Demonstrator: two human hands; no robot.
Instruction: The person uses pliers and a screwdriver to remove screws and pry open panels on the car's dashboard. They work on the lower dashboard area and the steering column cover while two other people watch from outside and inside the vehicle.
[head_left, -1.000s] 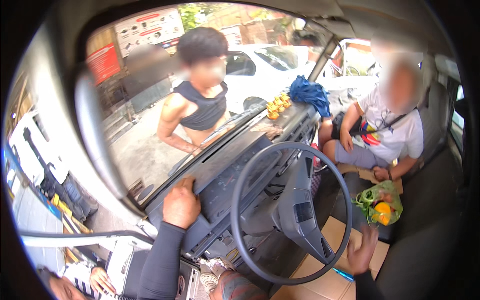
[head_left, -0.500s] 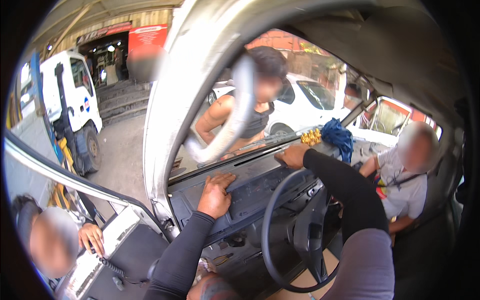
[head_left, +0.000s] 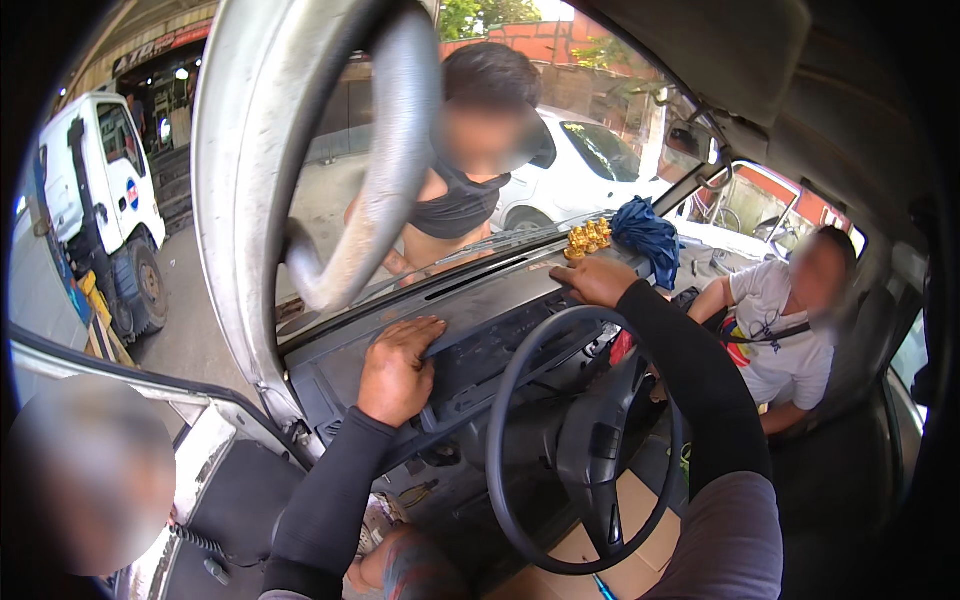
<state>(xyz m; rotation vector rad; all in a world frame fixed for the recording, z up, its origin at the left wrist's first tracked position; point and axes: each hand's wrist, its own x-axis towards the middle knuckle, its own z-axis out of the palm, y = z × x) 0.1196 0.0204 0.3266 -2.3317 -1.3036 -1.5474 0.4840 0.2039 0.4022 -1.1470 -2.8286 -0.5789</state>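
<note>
Both my hands are on the grey dashboard (head_left: 470, 308) of a vehicle cab. My left hand (head_left: 397, 372) lies over the near left part of its top edge, fingers close together and bent onto the upper surface. Farther right, my right hand (head_left: 603, 281) grips the front lip beyond the steering wheel (head_left: 500, 430), its fingers pointing left. The underside of each grip is hidden. Just past my right hand stand a gold figurine ornament (head_left: 588, 238) and a bundle of dark blue cloth (head_left: 648, 238). My right forearm passes over the wheel's right side.
Beyond the windscreen opening a person (head_left: 455, 205) stands by a white car (head_left: 580, 165). Another person (head_left: 785, 310) sits at right; a third, face blurred, is by the door (head_left: 235, 490). A blue-handled tool (head_left: 603, 588) lies near cardboard (head_left: 635, 500) below the wheel.
My view has shifted, so the cab and truck outside appear farther left. Both hands stay on the dashboard; my left fingers are closer together. The person by the door no longer shows a hand.
</note>
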